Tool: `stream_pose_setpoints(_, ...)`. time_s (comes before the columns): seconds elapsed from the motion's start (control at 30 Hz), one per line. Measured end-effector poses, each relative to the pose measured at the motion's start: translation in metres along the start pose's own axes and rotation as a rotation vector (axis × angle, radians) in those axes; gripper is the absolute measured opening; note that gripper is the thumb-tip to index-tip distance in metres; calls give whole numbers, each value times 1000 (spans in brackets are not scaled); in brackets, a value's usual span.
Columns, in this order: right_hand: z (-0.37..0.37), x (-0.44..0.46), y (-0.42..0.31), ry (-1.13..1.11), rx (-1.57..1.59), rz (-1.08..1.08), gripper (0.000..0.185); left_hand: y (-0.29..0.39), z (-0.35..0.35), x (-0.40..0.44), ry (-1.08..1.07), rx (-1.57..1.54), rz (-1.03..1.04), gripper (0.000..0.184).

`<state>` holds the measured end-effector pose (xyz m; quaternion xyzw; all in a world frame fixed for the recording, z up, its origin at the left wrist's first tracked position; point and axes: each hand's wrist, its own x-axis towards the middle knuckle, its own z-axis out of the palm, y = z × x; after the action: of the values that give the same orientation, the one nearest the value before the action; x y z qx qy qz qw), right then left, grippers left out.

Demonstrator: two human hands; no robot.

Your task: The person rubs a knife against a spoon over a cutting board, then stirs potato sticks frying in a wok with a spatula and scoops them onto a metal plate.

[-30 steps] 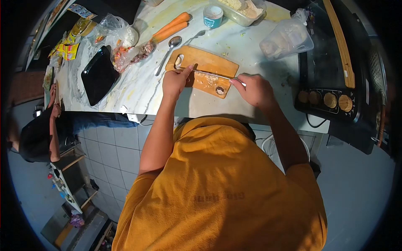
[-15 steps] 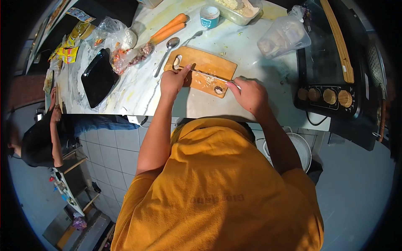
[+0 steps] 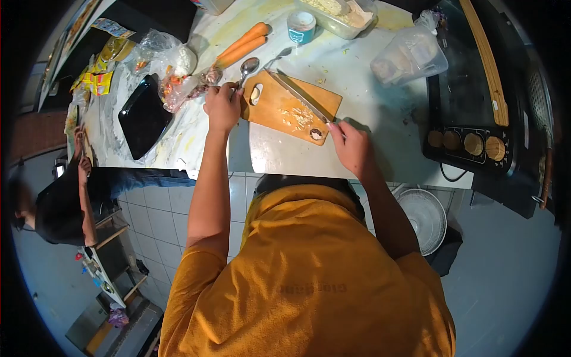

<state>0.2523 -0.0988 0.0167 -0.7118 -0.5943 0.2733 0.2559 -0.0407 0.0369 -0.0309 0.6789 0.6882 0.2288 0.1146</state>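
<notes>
My right hand [image 3: 354,146] grips the handle of a knife [image 3: 300,95], whose blade lies diagonally over the wooden cutting board [image 3: 270,110]. Small pale chopped bits [image 3: 297,118] are on the board below the blade. My left hand [image 3: 223,108] is beside the board's left end, its fingers closed around the handle of a metal spoon [image 3: 250,64]; the bowl shows beyond the fingers and the lower handle is hidden. A pale piece [image 3: 256,94] sits at the board's handle opening, and a small brownish-white piece [image 3: 316,134] near its lower right corner.
Carrots [image 3: 242,44], filled plastic bags [image 3: 178,89] and a black tray [image 3: 144,118] lie to the left. Behind the board are a teal-labelled tub [image 3: 301,28] and a food container [image 3: 339,18]. A plastic container [image 3: 409,56] and black appliance [image 3: 467,140] stand right; another person [image 3: 62,208] is far left.
My left hand has left the knife's tip and moved left to the spoon. The knife has turned, its tip now farther up the board. The spoon's handle looks steeper.
</notes>
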Motion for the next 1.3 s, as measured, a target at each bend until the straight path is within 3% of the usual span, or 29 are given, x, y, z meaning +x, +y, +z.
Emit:
stream_pose_setpoints(0.4,7,-8,3,-90,78,187,39,-13,7,12,-185,31,-64,22)
stream_pose_setpoints(0.5,5,-10,2,-112,70,228,40,-9,-10,0,-41,106,75,21)
stream_pose_setpoints(0.63,5,-17,0,-124,194,262,40,43,-54,-61,-370,-580,-79,10)
stream_pose_setpoints(0.8,17,-30,5,-103,297,193,40,78,-36,-135,-520,-686,-120,12)
stream_pose_setpoints(0.9,16,-36,-2,-203,337,319,39,83,-22,-147,-550,-626,-122,12)
stream_pose_setpoints(1.07,16,-44,2,-300,600,464,42,84,-16,-152,-479,-484,-101,13)
stream_pose_setpoints(1.3,5,-51,2,-361,573,463,43,91,-7,-157,-365,-506,-75,13)
